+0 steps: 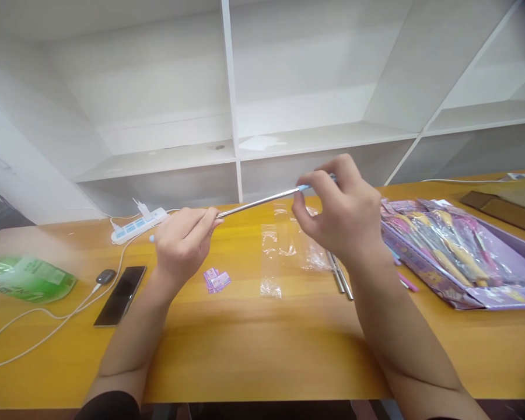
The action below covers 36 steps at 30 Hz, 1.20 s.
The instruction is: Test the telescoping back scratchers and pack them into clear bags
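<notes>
A thin silver metal rod with light-blue ends runs slantwise above the table, its right end higher in the picture. My left hand is wrapped around its left part, and a small blue tip pokes out beyond the fist. At the other end, my right hand pinches the light-blue part between thumb and fingers. Below the rod lie clear plastic sleeves and a few small purple cards. Other silver rods lie on the table, partly hidden by my right forearm.
On the right, a purple box holds several bagged items with pink and yellow parts. A phone, a black mouse-like device, a white power strip and a green bag occupy the left. White shelving stands behind the table.
</notes>
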Motion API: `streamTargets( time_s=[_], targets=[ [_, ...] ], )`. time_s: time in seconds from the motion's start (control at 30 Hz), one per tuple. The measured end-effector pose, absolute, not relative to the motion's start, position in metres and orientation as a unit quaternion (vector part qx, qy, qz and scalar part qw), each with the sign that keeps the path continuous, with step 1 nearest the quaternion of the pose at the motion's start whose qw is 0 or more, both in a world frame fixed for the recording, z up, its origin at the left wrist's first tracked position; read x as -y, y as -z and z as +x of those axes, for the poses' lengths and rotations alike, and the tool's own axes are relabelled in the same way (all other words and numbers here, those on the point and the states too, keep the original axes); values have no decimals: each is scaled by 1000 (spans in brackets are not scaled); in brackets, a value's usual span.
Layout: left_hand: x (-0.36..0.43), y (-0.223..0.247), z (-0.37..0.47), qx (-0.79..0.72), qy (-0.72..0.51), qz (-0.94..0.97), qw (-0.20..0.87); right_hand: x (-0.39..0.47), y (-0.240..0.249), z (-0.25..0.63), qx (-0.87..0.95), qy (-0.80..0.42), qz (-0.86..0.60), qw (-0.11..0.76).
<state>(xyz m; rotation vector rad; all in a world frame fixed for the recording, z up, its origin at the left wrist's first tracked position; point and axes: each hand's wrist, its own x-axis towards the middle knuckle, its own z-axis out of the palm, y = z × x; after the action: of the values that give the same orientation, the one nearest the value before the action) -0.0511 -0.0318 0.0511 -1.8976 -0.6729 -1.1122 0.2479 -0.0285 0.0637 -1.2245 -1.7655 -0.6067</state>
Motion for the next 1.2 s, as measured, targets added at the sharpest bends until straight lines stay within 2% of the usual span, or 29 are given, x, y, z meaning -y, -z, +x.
streamTargets(
  time_s=[0.5,1.2],
  targets=[
    [34,-36,-28,260,385,-779,422,19,-19,188,776,324,-378,387],
    [31,-39,-33,248,380,-796,399,23,-24,192,787,320,-352,393]
  ],
)
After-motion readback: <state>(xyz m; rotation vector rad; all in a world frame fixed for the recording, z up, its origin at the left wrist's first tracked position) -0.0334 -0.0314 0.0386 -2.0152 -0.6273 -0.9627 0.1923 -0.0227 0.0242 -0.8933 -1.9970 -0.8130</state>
